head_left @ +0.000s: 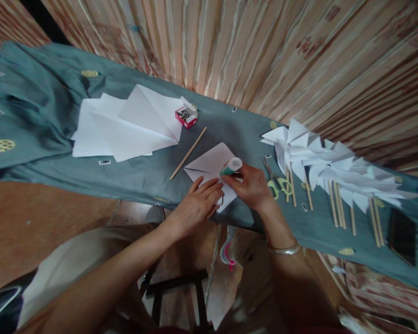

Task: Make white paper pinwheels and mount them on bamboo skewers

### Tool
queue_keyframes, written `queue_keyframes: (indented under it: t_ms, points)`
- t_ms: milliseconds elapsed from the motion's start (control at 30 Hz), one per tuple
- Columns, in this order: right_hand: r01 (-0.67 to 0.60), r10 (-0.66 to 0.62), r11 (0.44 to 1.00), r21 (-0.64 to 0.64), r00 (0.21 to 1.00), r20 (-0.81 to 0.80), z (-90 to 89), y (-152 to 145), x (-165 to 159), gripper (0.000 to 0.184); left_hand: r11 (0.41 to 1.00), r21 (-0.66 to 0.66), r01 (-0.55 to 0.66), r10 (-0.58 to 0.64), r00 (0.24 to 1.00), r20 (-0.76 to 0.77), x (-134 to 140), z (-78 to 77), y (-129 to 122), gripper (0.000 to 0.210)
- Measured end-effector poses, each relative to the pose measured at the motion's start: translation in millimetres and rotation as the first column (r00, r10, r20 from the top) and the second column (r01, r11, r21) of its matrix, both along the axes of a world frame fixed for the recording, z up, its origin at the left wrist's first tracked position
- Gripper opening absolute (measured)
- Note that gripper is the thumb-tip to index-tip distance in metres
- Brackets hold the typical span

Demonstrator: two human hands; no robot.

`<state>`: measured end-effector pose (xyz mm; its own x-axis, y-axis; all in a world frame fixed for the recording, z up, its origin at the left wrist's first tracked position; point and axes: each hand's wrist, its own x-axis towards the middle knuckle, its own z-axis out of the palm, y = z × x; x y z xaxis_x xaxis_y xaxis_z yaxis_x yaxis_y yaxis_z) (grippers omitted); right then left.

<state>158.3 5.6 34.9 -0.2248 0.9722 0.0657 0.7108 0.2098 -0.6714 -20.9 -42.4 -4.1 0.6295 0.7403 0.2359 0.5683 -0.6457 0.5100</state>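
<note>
A square of white paper (209, 157) with slits cut toward its middle lies on the cloth in front of me. Fingers stretched out, my left hand (200, 204) rests flat on the paper's near part and steadies it. My right hand (252, 185) grips a green and white glue stick (231, 167), tilted, with its lower end at the paper's middle. That end's contact with the paper is partly hidden by my fingers. Left of the paper lies a thin wooden stick (188, 153). Scissors with light green handles (280, 183) lie just right of my right hand.
A stack of white paper (125, 123) lies at the left, beside an opened red box of small metal pieces (186, 117). Several white paper pinwheels (334, 162) on wooden sticks overlap at the right. A dark phone (402, 235) lies near them. Curtains (223, 51) hang behind the table.
</note>
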Motion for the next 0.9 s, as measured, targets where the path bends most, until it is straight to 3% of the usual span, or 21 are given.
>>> queue_keyframes:
  t_ms: [400,600,667,733,833,900]
  points:
    - [0.019,-0.019,1.000,0.003,1.000,-0.017,-0.3,-1,-4,0.016,1.000,-0.018,0.003,-0.003,1.000,0.004,0,2.7,0,0.020]
    - [0.166,-0.162,0.986,0.005,0.967,-0.197,-4.8,0,-10,0.016,0.999,-0.043,0.004,-0.003,1.000,0.015,0,6.7,0,0.022]
    - [0.251,-0.243,0.968,-0.025,0.904,-0.352,-5.7,4,-7,0.022,0.998,-0.057,0.006,-0.005,1.000,0.019,0,7.3,0,0.022]
    - [0.303,-0.301,0.949,-0.092,0.778,-0.551,-5.4,10,-1,0.026,0.997,-0.071,0.009,-0.008,1.000,0.021,-1,7.1,0,0.022]
    - [0.294,-0.365,0.926,-0.236,0.550,-0.751,-4.0,16,11,0.025,0.996,-0.089,0.010,-0.006,0.999,0.043,-1,6.7,-1,0.023]
    - [0.257,-0.402,0.914,-0.315,0.468,-0.787,-3.2,17,18,0.025,0.995,-0.104,0.000,0.010,0.995,0.101,-1,8.2,-2,0.025]
